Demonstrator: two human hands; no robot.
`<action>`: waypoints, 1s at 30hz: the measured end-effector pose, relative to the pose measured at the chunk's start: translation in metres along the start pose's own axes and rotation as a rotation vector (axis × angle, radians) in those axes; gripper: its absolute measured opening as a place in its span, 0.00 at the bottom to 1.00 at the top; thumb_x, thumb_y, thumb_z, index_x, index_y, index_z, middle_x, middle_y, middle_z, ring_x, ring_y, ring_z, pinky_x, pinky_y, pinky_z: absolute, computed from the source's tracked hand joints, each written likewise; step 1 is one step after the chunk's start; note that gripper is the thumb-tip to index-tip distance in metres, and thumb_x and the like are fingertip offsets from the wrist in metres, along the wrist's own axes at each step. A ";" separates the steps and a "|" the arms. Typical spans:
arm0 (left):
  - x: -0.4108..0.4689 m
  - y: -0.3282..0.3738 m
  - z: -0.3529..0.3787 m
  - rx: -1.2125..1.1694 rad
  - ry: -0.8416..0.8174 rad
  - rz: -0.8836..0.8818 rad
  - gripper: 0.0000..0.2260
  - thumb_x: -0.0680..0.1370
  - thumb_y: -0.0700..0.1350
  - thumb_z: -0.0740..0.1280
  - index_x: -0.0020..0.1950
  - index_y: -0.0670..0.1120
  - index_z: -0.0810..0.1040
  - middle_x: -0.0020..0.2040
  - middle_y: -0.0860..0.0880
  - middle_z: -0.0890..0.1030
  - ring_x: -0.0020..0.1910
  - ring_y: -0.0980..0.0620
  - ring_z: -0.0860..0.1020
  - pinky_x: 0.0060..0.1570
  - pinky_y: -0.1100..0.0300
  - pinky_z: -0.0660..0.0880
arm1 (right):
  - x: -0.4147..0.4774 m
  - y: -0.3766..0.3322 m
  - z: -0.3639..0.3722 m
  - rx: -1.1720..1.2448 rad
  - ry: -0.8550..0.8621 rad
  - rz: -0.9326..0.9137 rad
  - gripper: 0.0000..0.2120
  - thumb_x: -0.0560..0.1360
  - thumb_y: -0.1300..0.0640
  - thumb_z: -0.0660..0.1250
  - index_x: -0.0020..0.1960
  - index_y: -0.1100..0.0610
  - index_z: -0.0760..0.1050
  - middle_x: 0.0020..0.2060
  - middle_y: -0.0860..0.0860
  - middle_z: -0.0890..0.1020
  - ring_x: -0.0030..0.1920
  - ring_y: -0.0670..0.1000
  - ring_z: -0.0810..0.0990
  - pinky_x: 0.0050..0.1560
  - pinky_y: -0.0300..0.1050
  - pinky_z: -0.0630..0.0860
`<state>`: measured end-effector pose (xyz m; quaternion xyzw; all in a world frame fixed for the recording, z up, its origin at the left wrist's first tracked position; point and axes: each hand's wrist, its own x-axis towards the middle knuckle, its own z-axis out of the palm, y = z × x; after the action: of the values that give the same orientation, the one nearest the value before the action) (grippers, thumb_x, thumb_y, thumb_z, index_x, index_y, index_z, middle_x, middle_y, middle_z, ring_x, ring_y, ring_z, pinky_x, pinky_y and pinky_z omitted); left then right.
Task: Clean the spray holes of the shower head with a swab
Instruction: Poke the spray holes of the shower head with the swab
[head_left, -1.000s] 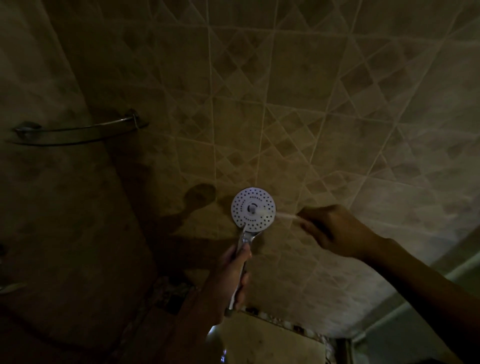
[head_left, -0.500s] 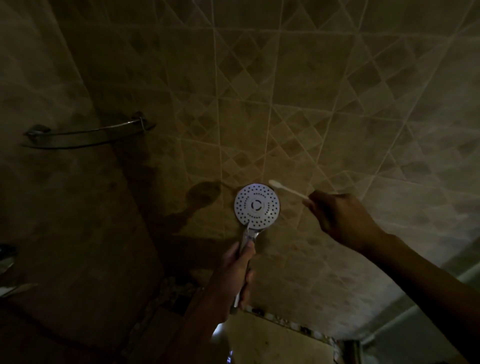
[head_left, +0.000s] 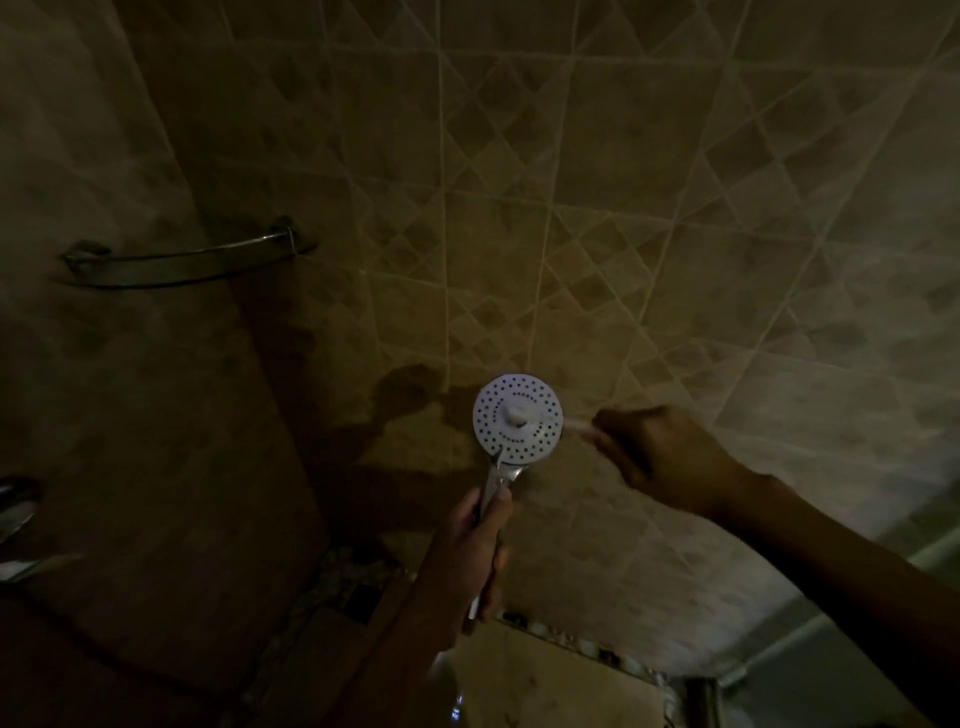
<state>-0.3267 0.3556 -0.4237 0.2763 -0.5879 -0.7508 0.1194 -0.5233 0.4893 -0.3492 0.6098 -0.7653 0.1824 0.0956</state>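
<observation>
The round white shower head (head_left: 498, 426) with rings of dark spray holes faces me in the middle of the dim view. My left hand (head_left: 475, 551) grips its chrome handle from below and holds it upright. My right hand (head_left: 660, 457) comes in from the right and pinches a white swab (head_left: 571, 423). The swab lies blurred across the right half of the face, with its tip at the centre hub.
A tiled wall (head_left: 623, 208) stands close behind the shower head. A curved glass corner shelf (head_left: 187, 262) is mounted at the left. A chrome fixture (head_left: 15, 509) shows at the left edge. A mosaic border (head_left: 587, 644) runs low on the wall.
Half a second ago the swab was lifted off, above the top right rim. It has come back down onto the face, its tip at the centre, as it was a second ago.
</observation>
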 end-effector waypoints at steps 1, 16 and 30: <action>0.000 -0.001 -0.001 -0.002 0.006 0.001 0.10 0.80 0.53 0.62 0.40 0.54 0.75 0.24 0.49 0.67 0.16 0.50 0.61 0.17 0.66 0.62 | 0.003 0.001 -0.003 0.019 0.096 0.089 0.19 0.82 0.45 0.55 0.41 0.53 0.76 0.26 0.41 0.69 0.23 0.38 0.66 0.28 0.29 0.59; -0.010 0.006 -0.012 0.149 0.051 0.108 0.12 0.81 0.52 0.62 0.41 0.46 0.72 0.25 0.46 0.65 0.16 0.50 0.62 0.16 0.65 0.60 | 0.012 -0.023 -0.002 -0.005 -0.055 -0.133 0.09 0.83 0.51 0.61 0.45 0.50 0.75 0.28 0.43 0.74 0.24 0.39 0.68 0.28 0.27 0.60; -0.035 0.020 -0.057 0.135 0.177 0.111 0.11 0.81 0.50 0.62 0.47 0.43 0.75 0.25 0.49 0.69 0.17 0.53 0.65 0.16 0.65 0.61 | 0.080 -0.051 0.004 -0.020 0.057 0.122 0.13 0.83 0.50 0.61 0.40 0.49 0.72 0.26 0.41 0.68 0.24 0.39 0.67 0.27 0.36 0.60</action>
<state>-0.2695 0.3205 -0.4040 0.3158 -0.6388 -0.6744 0.1933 -0.4929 0.4058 -0.3151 0.5556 -0.7998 0.1977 0.1122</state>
